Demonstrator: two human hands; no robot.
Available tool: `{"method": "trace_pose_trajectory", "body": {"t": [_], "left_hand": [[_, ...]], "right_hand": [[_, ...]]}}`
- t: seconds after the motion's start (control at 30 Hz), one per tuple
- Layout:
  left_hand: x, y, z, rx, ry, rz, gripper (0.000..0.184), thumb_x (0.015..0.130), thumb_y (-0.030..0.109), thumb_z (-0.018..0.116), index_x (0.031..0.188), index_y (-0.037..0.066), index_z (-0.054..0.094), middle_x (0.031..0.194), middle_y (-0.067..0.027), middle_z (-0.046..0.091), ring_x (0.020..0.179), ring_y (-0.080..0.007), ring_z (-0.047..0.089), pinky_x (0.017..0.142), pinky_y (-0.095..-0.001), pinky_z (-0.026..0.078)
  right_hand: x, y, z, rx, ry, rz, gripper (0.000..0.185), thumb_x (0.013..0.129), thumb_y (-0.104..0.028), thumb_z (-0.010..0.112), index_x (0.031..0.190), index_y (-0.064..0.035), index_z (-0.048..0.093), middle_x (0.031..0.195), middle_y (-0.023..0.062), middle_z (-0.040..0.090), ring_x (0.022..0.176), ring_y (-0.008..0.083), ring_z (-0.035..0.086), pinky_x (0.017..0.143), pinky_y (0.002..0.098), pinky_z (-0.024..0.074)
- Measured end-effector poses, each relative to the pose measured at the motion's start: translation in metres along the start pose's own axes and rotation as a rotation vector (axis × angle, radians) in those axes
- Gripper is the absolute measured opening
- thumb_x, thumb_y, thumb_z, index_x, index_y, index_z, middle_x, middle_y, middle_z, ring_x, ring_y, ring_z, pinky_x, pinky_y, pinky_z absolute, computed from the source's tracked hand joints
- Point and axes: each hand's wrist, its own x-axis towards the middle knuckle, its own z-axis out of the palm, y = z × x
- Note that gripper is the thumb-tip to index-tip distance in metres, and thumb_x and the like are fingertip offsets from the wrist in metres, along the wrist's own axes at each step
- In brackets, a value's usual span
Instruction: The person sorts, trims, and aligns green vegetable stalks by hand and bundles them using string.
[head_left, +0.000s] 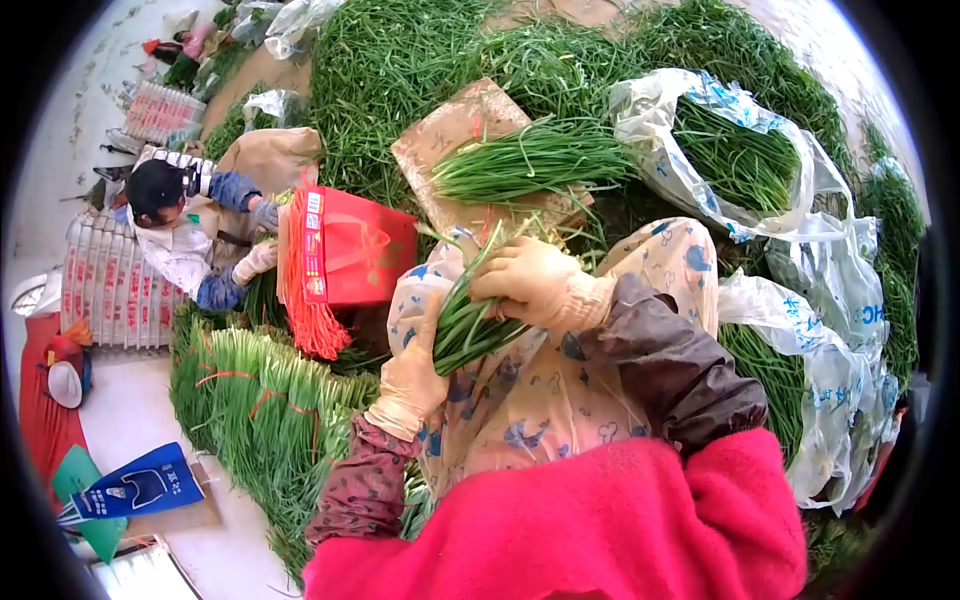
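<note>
A small bunch of green chives (462,322) lies slantwise over my apron-covered lap, its pale ends pointing up and away from me. My gloved left hand (412,378) is closed on the bunch's near side, thumb pointing up. From the right, my gloved right hand (535,283) curls over the pale-end part, its fingertips among the stems. Beyond my knees, a larger loose pile of chives (530,160) rests on a dirt-specked cardboard piece (450,135). Left of my hands stands a red box (365,250) with red ties (318,325) hanging down its side.
Tied chive bundles (255,385) lie in rows at left. Plastic bags with chives (735,150) stand at right. Loose greens (400,70) cover the far floor. A co-worker (180,225) in gloves handles greens beyond the red box. A blue sign (140,485) is at lower left.
</note>
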Motion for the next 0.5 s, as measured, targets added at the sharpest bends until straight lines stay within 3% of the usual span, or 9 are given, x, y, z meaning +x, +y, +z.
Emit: {"method": "trace_pose_trajectory", "body": {"t": [0.03,0.13,0.2,0.27,0.33,0.37,0.4,0.43,0.5], "left_hand": [[-0.001,0.0,0.002,0.005,0.004,-0.004,0.099,0.073,0.019,0.07,0.152,0.024,0.01,0.104,-0.0233,0.062,0.075,-0.0447,0.062,0.064,-0.0473,0.051],[-0.003,0.008,-0.001,0.027,-0.07,-0.013,0.1,0.075,0.015,0.066,0.152,0.028,0.004,0.102,-0.024,0.062,0.08,-0.0433,0.063,0.067,-0.0485,0.05],[-0.003,0.002,0.005,0.031,-0.037,0.013,0.098,0.076,0.015,0.066,0.151,0.027,0.004,0.103,-0.0236,0.062,0.079,-0.0434,0.063,0.067,-0.0483,0.05],[-0.002,-0.004,0.007,0.076,-0.02,-0.045,0.102,0.074,0.021,0.071,0.152,0.026,0.005,0.086,-0.0224,0.065,0.07,-0.0439,0.062,0.062,-0.0473,0.05],[-0.004,-0.01,0.01,0.083,-0.051,-0.08,0.099,0.074,0.019,0.071,0.151,0.027,0.009,0.079,-0.0214,0.065,0.07,-0.0434,0.063,0.062,-0.0467,0.05],[-0.005,-0.021,0.019,0.069,-0.015,-0.029,0.096,0.074,0.018,0.07,0.151,0.028,0.013,0.08,-0.0218,0.065,0.071,-0.0428,0.063,0.063,-0.0463,0.05],[-0.007,-0.029,0.024,0.055,0.022,0.023,0.093,0.075,0.018,0.07,0.15,0.029,0.017,0.081,-0.0223,0.065,0.072,-0.0423,0.063,0.063,-0.0458,0.05],[-0.009,-0.032,0.025,0.069,-0.069,-0.066,0.089,0.075,0.017,0.07,0.149,0.032,0.023,0.097,-0.0176,0.065,0.083,-0.039,0.063,0.068,-0.0453,0.05],[-0.014,-0.045,0.035,0.024,-0.01,-0.012,0.089,0.074,0.016,0.07,0.148,0.032,0.025,0.097,-0.017,0.065,0.083,-0.0382,0.064,0.068,-0.0445,0.05]], "right_hand": [[-0.004,0.001,0.002,0.04,0.107,0.005,0.027,0.072,-0.017,0.07,0.098,-0.0103,0.065,0.092,0.0088,0.066,0.09,0.0299,0.062,0.08,0.039,0.0477],[-0.012,-0.003,0.013,0.114,0.269,0.184,0.021,0.076,-0.014,0.067,0.097,-0.0093,0.065,0.089,0.0106,0.066,0.085,0.0317,0.062,0.075,0.0383,0.0497],[-0.02,0.003,0.016,0.031,0.352,0.112,0.019,0.081,-0.014,0.066,0.098,-0.007,0.064,0.085,0.011,0.066,0.078,0.0288,0.063,0.069,0.0363,0.0509],[-0.026,0.006,0.021,0.296,0.806,0.126,0.02,0.089,-0.02,0.062,0.101,-0.0048,0.062,0.081,0.0095,0.064,0.072,0.0231,0.063,0.059,0.0335,0.0501],[-0.026,0.001,-0.004,1.05,1.094,0.556,0.023,0.098,-0.027,0.052,0.092,-0.0059,0.059,0.069,-0.0002,0.055,0.054,0.0089,0.049,0.045,0.0234,0.0385],[-0.027,0.014,-0.013,1.35,1.263,0.559,0.026,0.099,-0.029,0.05,0.088,-0.0074,0.058,0.067,-0.0025,0.051,0.049,0.0065,0.04,0.043,0.0218,0.0325],[-0.036,0.029,-0.024,1.598,1.263,0.528,0.025,0.099,-0.03,0.05,0.088,-0.0091,0.058,0.066,-0.0048,0.048,0.048,0.0051,0.036,0.043,0.021,0.0288],[-0.043,0.037,-0.034,1.69,1.303,0.555,0.025,0.099,-0.032,0.049,0.09,-0.0101,0.057,0.067,-0.0062,0.046,0.048,0.0041,0.033,0.043,0.0206,0.0258],[-0.068,0.061,-0.048,1.706,1.286,0.46,0.025,0.099,-0.033,0.047,0.092,-0.0099,0.056,0.067,-0.0065,0.045,0.048,0.0036,0.031,0.042,0.0205,0.0248]]}}
